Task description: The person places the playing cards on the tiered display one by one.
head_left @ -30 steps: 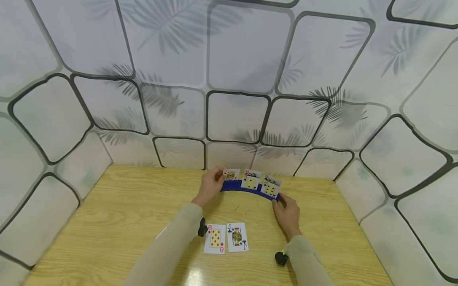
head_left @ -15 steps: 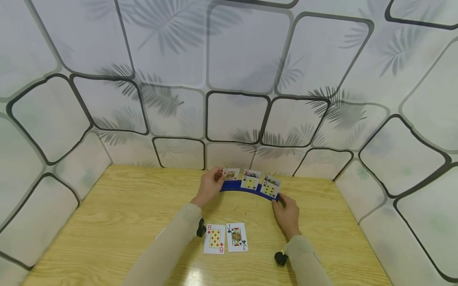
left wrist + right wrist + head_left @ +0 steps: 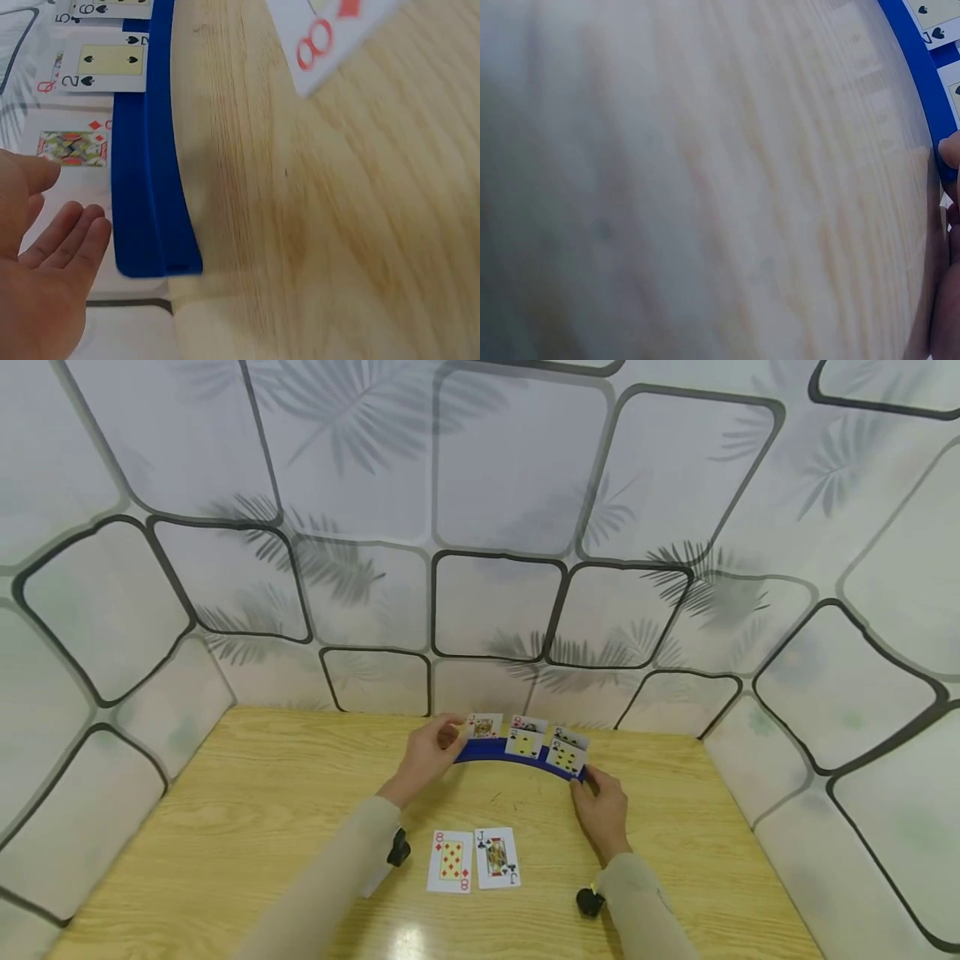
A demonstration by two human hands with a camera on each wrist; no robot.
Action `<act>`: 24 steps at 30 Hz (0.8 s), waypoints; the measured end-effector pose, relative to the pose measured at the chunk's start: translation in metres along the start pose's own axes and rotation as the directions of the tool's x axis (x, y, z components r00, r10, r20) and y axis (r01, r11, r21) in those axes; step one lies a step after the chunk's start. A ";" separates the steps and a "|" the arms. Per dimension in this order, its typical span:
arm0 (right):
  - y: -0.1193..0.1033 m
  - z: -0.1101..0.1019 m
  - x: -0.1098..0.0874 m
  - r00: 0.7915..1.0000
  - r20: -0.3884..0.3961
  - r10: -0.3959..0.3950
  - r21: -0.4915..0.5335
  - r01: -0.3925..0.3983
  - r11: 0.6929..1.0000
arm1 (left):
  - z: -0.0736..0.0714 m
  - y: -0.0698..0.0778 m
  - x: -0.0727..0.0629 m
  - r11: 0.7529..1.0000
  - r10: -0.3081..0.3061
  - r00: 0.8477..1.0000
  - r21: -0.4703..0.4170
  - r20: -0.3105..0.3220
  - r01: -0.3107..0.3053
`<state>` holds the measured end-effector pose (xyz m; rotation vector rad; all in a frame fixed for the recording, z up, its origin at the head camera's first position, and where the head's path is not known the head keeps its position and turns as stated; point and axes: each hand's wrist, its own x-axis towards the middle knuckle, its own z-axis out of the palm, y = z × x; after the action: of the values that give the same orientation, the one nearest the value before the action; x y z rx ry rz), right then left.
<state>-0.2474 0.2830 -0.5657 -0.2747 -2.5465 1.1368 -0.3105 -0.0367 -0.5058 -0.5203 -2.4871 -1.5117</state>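
A curved blue card holder stands near the table's back edge with playing cards upright in it. At its left end is a face card of diamonds; the two of spades has a red queen behind it, and the six of spades fronts another spade. My left hand is beside the face card, its fingers loose and apart from the holder's end in the left wrist view. My right hand pinches the holder's right end, thumb in front; most of this hand lies outside the right wrist view.
The eight of diamonds and the jack of clubs lie face up on the wooden table. Something flat and white shows partly from under the left sleeve. A patterned wall rises right behind the table.
My left hand has let go of the face card and drawn a little to the left, its sleeve shifting left too. The right hand and the holder stay in place.
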 end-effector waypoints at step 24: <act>0.004 0.003 0.001 1.000 0.015 0.021 0.003 -0.021 1.000 | -0.079 -0.026 -0.072 0.978 0.035 0.994 0.200 0.102 -0.055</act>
<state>-0.2493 0.2839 -0.5709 -0.2936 -2.5603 1.1547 -0.2559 -0.1319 -0.5140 -0.6235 -2.6452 -1.2263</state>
